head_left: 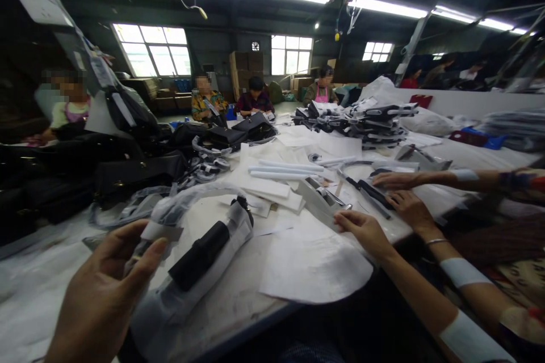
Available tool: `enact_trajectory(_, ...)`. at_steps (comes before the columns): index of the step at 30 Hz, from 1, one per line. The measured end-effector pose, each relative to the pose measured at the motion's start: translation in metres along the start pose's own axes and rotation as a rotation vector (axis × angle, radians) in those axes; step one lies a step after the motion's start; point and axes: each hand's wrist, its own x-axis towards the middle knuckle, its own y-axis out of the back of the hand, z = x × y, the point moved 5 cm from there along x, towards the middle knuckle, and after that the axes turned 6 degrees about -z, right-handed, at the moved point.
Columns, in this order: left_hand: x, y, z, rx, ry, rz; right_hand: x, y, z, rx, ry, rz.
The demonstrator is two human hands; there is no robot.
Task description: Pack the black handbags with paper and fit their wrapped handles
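Note:
In the lower left, my left hand (106,278) is closed, thumb against fingers, on a looped bag strap wrapped in cloudy plastic film (193,195). A white paper piece (162,232) wraps the strap at my fingertips. The strap's other end, with a black sleeve (200,255), lies on the table before me. To the right, my right hand (361,232) pinches at the front end of a grey tape dispenser (317,201); whatever lies between the fingertips is too small to make out. White paper sheets (315,261) are spread below that hand.
A co-worker's hands (406,201) work on a black strap (374,195) close at my right. White foam strips (272,184) lie mid-table. Black bags (136,176) crowd the left side, and a stack of wrapped black pieces (370,125) stands farther back. Several people sit beyond.

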Motion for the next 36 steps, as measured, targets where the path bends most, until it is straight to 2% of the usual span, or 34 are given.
enact_trajectory(3,-0.001,-0.004,0.0,-0.129,0.01,-0.104,-0.018,-0.067,-0.057,0.095,0.147,-0.233)
enact_trajectory(8,-0.007,-0.011,0.001,-0.198,-0.154,-0.206,-0.051,-0.176,-0.137,0.335,0.291,-0.574)
enact_trajectory(10,-0.01,-0.012,0.004,-0.174,-0.201,-0.216,-0.059,-0.207,-0.157,0.399,0.321,-0.649)
enact_trajectory(13,-0.013,-0.011,0.01,-0.139,-0.241,-0.193,-0.065,-0.237,-0.175,0.383,0.356,-0.673)
enact_trajectory(17,-0.014,-0.007,0.011,-0.156,-0.269,-0.203,-0.066,-0.251,-0.182,0.249,0.351,-0.648)
enact_trajectory(24,-0.009,-0.003,0.0,-0.219,-0.239,-0.292,-0.064,-0.255,-0.182,0.172,0.297,-0.763)
enact_trajectory(29,-0.009,-0.001,0.005,-0.254,-0.221,-0.335,-0.058,-0.257,-0.179,0.199,0.288,-0.714)
enact_trajectory(32,-0.012,-0.002,0.007,-0.327,-0.172,-0.387,-0.052,-0.262,-0.17,0.246,0.215,-0.702)
enact_trajectory(34,-0.015,-0.003,0.007,-0.376,-0.139,-0.413,-0.05,-0.27,-0.163,0.338,0.165,-0.794)
enact_trajectory(36,-0.017,-0.003,0.008,-0.426,-0.118,-0.437,-0.051,-0.279,-0.16,0.456,0.182,-0.933)
